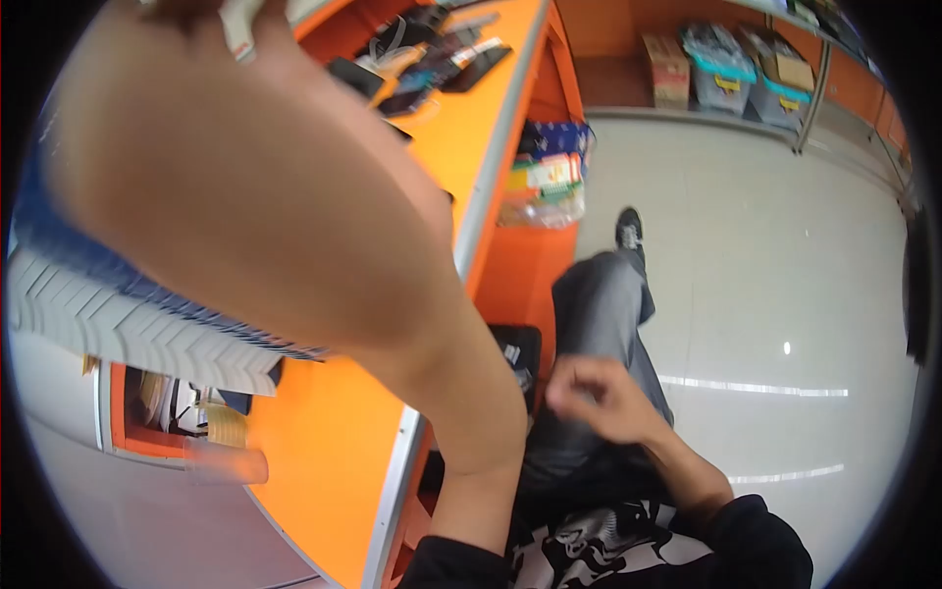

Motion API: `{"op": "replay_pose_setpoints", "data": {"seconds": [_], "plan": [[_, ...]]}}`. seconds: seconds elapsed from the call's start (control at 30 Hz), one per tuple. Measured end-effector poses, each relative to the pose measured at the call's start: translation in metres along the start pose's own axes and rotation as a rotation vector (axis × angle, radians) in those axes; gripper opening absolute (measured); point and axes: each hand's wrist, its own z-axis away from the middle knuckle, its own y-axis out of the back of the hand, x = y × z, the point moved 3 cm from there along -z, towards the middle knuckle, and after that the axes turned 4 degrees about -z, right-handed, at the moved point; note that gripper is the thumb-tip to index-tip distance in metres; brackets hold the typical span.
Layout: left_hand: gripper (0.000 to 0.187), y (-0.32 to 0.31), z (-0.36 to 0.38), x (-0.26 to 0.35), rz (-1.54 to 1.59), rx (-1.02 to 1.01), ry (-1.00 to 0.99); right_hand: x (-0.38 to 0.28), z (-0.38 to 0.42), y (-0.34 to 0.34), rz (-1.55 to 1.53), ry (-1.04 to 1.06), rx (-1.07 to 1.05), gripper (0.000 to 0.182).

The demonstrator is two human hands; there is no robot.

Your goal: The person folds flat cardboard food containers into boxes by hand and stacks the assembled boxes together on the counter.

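Note:
My left arm reaches across the orange counter point(314, 442) to the upper left, very close to the camera. At the top edge my left hand point(191, 14) is cut off and blurred, beside a small white item point(238, 29); its grip is unclear. Over my lap, my right hand point(603, 398) has its fingers curled in, with nothing visible in them. Beneath my left arm lies a stack of white and blue books or pads point(137, 319). Phones and cables point(422, 74) lie on the far part of the counter.
A clear cup point(228, 461) stands at the counter's left side, near an orange cubby point(120, 407). Packets point(545, 187) sit on a shelf beside the counter. Grey bins point(724, 86) and a cardboard box point(667, 71) are at the back, across the tiled floor point(746, 265).

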Motion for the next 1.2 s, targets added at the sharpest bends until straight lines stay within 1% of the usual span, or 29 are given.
{"op": "replay_pose_setpoints", "data": {"seconds": [0.07, 0.1, 0.13, 0.17, 0.2, 0.23, 0.27, 0.3, 0.33, 0.37, 0.4, 0.47, 0.5, 0.53, 0.57, 0.6, 0.67, 0.7, 0.77, 0.8, 0.87, 0.9, 0.97, 1.0, 1.03, 1.07, 1.1, 1.13, 1.2], "plan": [[0.035, -0.005, 0.059, -0.007, 0.052, -0.026, 0.198, -0.01, 0.048, -0.005, -0.049, 0.077, -0.45, 0.014], [0.034, -0.007, 0.096, -0.013, 0.051, -0.034, 0.329, -0.011, 0.069, -0.016, -0.267, 0.024, -0.604, 0.017], [0.03, -0.009, 0.146, -0.017, -0.006, -0.027, 0.506, -0.018, 0.084, -0.033, -0.36, 0.041, -0.641, 0.017], [0.025, -0.001, 0.201, -0.025, -0.138, -0.071, 0.8, -0.019, 0.094, -0.051, -0.369, 0.194, -0.621, 0.022], [0.02, 0.019, 0.26, -0.043, -0.05, -0.166, 0.969, -0.013, 0.096, -0.058, -0.361, 0.15, -0.61, 0.023], [0.024, 0.04, 0.324, -0.053, -0.048, -0.164, 1.199, -0.007, 0.1, -0.062, -0.359, 0.106, -0.602, 0.025], [0.027, 0.069, 0.39, -0.058, -0.215, -0.215, 1.366, 0.003, 0.106, -0.063, -0.387, 0.098, -0.584, 0.025], [0.03, 0.102, 0.451, -0.059, -0.385, -0.265, 1.518, 0.019, 0.11, -0.064, -0.402, 0.031, -0.601, 0.023], [0.035, 0.134, 0.498, -0.058, -0.506, -0.393, 1.52, 0.029, 0.114, -0.066, -0.421, -0.039, -0.62, 0.022], [0.041, 0.168, 0.534, -0.05, -0.632, -0.52, 1.521, 0.031, 0.116, -0.067, -0.452, -0.051, -0.61, 0.022], [0.041, 0.197, 0.562, -0.04, -0.652, -0.528, 1.54, 0.034, 0.115, -0.066, -0.455, -0.137, -0.652, 0.022], [0.055, 0.24, 0.597, -0.028, -1.118, -0.883, 1.301, 0.035, 0.106, -0.06, -0.43, -0.271, -0.706, 0.025], [0.055, 0.255, 0.611, -0.026, -1.127, -0.885, 1.311, 0.032, 0.103, -0.055, -0.44, -0.278, -0.71, 0.025], [0.059, 0.267, 0.624, -0.023, -1.138, -0.896, 1.372, 0.032, 0.102, -0.05, -0.352, -0.312, -0.727, 0.025], [0.063, 0.271, 0.629, -0.019, -1.146, -0.91, 1.434, 0.033, 0.103, -0.047, -0.264, -0.345, -0.738, 0.026], [0.063, 0.274, 0.634, -0.014, -1.144, -0.922, 1.445, 0.036, 0.108, -0.045, -0.275, -0.355, -0.732, 0.026], [0.065, 0.269, 0.639, -0.01, -1.163, -1.074, 1.307, 0.045, 0.113, -0.041, -0.294, -0.295, -0.546, 0.028], [0.065, 0.268, 0.64, -0.01, -1.159, -1.086, 1.315, 0.048, 0.112, -0.043, -0.302, -0.303, -0.539, 0.028], [0.064, 0.266, 0.639, -0.011, -1.173, -1.117, 1.281, 0.049, 0.107, -0.046, -0.374, -0.131, -0.343, 0.037], [0.064, 0.265, 0.638, -0.01, -1.167, -1.132, 1.289, 0.053, 0.107, -0.051, -0.38, -0.14, -0.332, 0.037], [0.054, 0.264, 0.638, -0.01, -1.153, -1.161, 1.254, 0.058, 0.108, -0.061, -0.408, -0.16, -0.382, 0.044], [0.054, 0.266, 0.64, -0.007, -1.152, -1.171, 1.264, 0.058, 0.105, -0.063, -0.42, -0.17, -0.398, 0.046], [0.042, 0.263, 0.644, -0.005, -1.234, -1.277, 1.077, 0.06, 0.098, -0.062, -0.465, -0.429, -0.67, 0.046], [0.042, 0.262, 0.646, -0.004, -1.236, -1.277, 1.088, 0.058, 0.095, -0.061, -0.392, -0.443, -0.669, 0.038], [0.04, 0.262, 0.649, -0.003, -1.244, -1.268, 1.146, 0.057, 0.095, -0.062, -0.394, -0.45, -0.674, 0.038], [0.038, 0.26, 0.649, -0.004, -1.247, -1.258, 1.201, 0.055, 0.091, -0.058, -0.358, -0.341, -0.527, 0.034], [0.038, 0.254, 0.642, -0.004, -1.245, -1.255, 1.207, 0.053, 0.088, -0.055, -0.319, -0.231, -0.38, 0.03], [0.035, 0.25, 0.634, -0.003, -1.296, -1.264, 1.227, 0.056, 0.089, -0.056, -0.315, -0.236, -0.381, 0.03], [0.032, 0.253, 0.631, -0.002, -1.347, -1.27, 1.253, 0.062, 0.09, -0.052, -0.335, -0.185, -0.191, 0.021]]}}
